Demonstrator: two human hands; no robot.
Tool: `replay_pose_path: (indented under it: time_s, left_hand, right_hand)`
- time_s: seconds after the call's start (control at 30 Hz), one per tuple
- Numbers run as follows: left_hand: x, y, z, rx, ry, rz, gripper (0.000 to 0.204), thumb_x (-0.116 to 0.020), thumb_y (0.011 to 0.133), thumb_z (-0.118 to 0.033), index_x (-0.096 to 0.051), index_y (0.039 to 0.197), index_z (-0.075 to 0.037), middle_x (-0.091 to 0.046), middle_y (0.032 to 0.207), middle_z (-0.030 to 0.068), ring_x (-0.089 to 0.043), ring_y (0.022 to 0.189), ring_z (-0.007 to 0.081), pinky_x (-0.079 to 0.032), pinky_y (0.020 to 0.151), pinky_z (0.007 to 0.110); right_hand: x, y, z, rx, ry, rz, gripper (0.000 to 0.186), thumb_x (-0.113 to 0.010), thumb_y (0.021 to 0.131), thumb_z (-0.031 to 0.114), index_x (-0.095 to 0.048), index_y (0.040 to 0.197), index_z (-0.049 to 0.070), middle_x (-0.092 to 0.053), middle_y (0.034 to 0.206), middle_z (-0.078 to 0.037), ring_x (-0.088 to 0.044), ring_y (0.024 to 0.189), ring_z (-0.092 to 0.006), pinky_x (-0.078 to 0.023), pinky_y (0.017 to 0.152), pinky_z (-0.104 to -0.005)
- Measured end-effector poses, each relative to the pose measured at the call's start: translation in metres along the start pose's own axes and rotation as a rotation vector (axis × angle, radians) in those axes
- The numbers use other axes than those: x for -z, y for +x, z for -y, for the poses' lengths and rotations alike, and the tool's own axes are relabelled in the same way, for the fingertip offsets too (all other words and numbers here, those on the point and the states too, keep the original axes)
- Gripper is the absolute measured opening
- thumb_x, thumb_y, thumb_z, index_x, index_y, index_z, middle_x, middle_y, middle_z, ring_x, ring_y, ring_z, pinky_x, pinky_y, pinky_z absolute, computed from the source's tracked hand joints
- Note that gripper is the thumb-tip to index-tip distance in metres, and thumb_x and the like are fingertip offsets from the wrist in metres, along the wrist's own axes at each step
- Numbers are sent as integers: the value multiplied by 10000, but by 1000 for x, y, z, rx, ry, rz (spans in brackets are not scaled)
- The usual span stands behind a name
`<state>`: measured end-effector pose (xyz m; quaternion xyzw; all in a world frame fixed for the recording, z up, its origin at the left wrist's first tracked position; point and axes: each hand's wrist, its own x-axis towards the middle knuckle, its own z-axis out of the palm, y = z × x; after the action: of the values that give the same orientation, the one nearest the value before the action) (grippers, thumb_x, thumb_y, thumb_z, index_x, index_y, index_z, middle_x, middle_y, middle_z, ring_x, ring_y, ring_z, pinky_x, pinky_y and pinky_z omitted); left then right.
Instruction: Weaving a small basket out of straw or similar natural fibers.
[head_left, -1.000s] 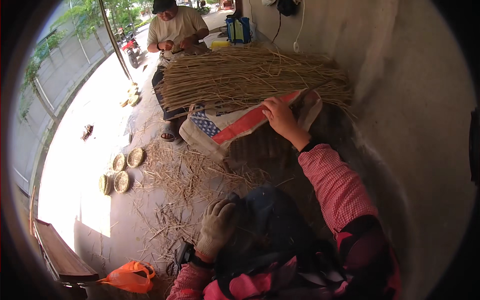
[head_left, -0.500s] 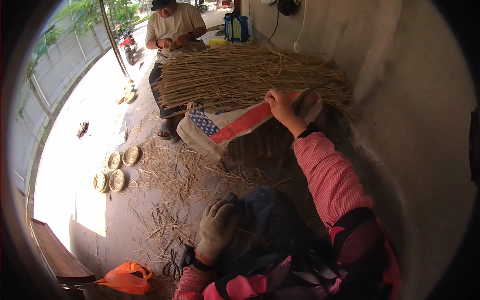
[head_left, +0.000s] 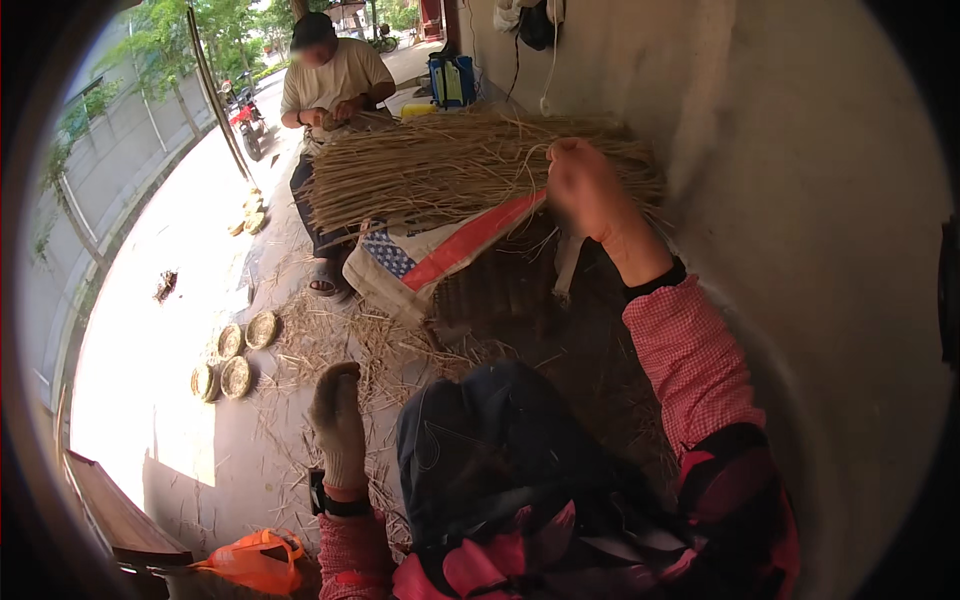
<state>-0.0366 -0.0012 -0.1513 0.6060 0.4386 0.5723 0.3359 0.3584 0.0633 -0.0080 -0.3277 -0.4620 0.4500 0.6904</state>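
My right hand (head_left: 588, 192) is raised at the near right edge of a large bundle of straw stalks (head_left: 410, 172). Its thumb and fingers pinch together, and a thin pale straw strand (head_left: 531, 160) curves away from the fingertips. Below this hand, a printed woven sack (head_left: 440, 262) with red, white and starry blue patches lies under the bundle. My left hand (head_left: 338, 420), in a knitted work glove, is held up left of my dark-clothed lap (head_left: 490, 440). Its fingers are loosely bent with nothing visible in them; the palm side is partly hidden.
Loose straw (head_left: 370, 340) litters the floor ahead. Several small round woven baskets (head_left: 236, 377) stand at the left. An orange plastic bag (head_left: 255, 562) lies near left. Across the bundle sits another person (head_left: 335, 85), handling something small. A wall (head_left: 800, 200) bounds the right side.
My right hand has come off the sack's edge and risen toward me, pinching a strand. My left hand has lifted from my knee and swung left. The view has shifted slightly.
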Motion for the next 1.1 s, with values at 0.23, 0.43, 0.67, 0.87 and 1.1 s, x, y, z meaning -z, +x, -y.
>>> replay_pose_path:
  time_s: [0.23, 0.43, 0.67, 0.87, 1.1]
  left_hand:
    - [-22, 34, -113, -173, -114, 153, 450, -511, 938, -118, -462, 1382, -58, -607, 1222, 94, -610, 784, 103, -477, 639, 231]
    - [-48, 44, -151, -177, -365, 457, 685, -568, 899, -39, -251, 1505, -78, -435, 1429, 146, -614, 945, 149, -525, 752, 266]
    - [-44, 49, -146, 41, -252, 690, 429, -616, 889, -65, -532, 1308, -37, -630, 1104, 71, -608, 879, 106, -519, 748, 267]
    - [-37, 56, -137, 33, -192, 594, 263, -631, 885, -88, -643, 1140, -29, -658, 904, 11, -592, 761, 91, -485, 678, 240]
    - [-63, 57, -147, -96, -317, 513, 331, -646, 894, -121, -607, 1207, -20, -661, 922, 8, -606, 819, 89, -503, 740, 247]
  right_hand:
    - [-76, -49, 35, -25, -270, 382, 96, -599, 968, 152, -604, 978, 57, -546, 709, 20, -444, 542, -32, -354, 476, -184]
    - [-127, -76, 47, -9, -287, 608, 84, -604, 962, 121, -620, 1003, 50, -573, 743, 33, -507, 637, -27, -398, 535, -171]
    - [-113, -66, 46, -11, -317, 574, 111, -582, 986, 189, -588, 1018, 83, -524, 800, 57, -478, 671, -5, -374, 543, -160]
    - [-111, -65, 46, 9, -345, 545, 103, -580, 987, 184, -595, 1016, 86, -535, 814, 59, -486, 674, -11, -396, 571, -162]
    - [-134, -69, 58, 135, -489, 622, 93, -574, 988, 164, -602, 994, 76, -523, 759, 56, -490, 647, -24, -402, 573, -182]
